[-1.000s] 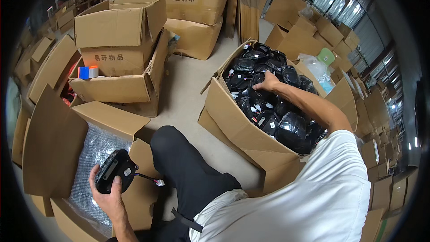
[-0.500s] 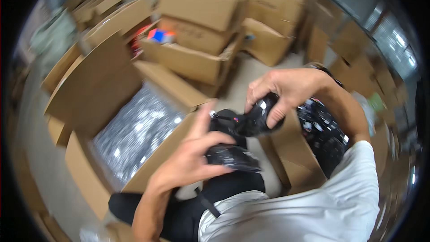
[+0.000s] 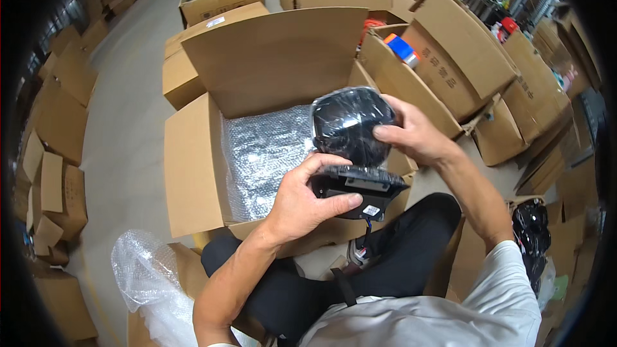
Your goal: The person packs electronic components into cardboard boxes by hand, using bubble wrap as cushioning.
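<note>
A black boxy device with a small white label (image 3: 357,191) is gripped in the left hand (image 3: 307,200), fingers curled over its top edge and thumb pressed along its front. A rounded black part wrapped in clear glossy plastic (image 3: 350,123) is held closed in the right hand (image 3: 414,133) and is set touching the top of the device. Both are kept above the near edge of an open brown cardboard box lined with silvery bubble wrap (image 3: 193,173) (its rear flap stands upright). A crumpled sheet of clear bubble wrap (image 3: 144,273) lies at the lower left, beside the dark-trousered knee (image 3: 289,289). More black wrapped parts (image 3: 532,231) are seen in a carton at the right.
</note>
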Demonstrator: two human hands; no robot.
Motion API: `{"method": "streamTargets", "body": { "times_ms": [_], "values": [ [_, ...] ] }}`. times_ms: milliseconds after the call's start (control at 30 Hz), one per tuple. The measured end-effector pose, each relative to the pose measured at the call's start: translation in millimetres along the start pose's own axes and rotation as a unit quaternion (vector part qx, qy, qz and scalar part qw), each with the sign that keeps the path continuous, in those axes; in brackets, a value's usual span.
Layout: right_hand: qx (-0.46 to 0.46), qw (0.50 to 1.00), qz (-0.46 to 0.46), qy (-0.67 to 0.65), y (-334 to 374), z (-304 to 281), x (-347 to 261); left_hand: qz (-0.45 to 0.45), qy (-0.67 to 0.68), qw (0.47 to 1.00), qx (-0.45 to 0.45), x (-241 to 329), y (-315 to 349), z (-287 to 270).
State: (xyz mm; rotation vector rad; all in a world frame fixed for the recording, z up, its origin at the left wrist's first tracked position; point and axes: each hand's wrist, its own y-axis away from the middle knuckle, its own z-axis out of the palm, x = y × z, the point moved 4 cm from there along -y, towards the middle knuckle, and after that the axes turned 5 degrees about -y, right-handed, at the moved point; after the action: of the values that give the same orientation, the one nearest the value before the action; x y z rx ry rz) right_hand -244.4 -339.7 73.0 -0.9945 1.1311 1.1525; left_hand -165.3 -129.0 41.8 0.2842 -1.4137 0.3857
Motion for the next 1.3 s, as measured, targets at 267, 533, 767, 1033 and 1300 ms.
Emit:
{"method": "streamTargets", "body": {
  "times_ms": [267,533,767,1033,1300],
  "values": [
    [0.022,0.947,0.186,-0.263,-211.0,11.3,213.8,-0.117,0.151,0.958,0.214,-49.7,-1.1,-81.0],
    [0.145,0.979,0.087,-0.115,-319.3,58.1,368.0,-0.154,0.211,0.932,0.251,-47.8,4.9,-118.5],
    [0.246,0.92,0.076,0.296,-311.2,64.6,389.5,-0.167,0.202,0.919,0.295,-50.0,9.9,-133.4],
    [0.187,0.972,0.083,0.112,-291.1,35.0,278.7,-0.037,0.247,0.86,0.445,-70.4,1.0,-179.2],
    [-0.123,0.814,-0.218,0.524,-130.8,123.1,121.2,-0.136,0.101,0.892,0.42,-113.6,-31.4,-150.1]
  ]
}}
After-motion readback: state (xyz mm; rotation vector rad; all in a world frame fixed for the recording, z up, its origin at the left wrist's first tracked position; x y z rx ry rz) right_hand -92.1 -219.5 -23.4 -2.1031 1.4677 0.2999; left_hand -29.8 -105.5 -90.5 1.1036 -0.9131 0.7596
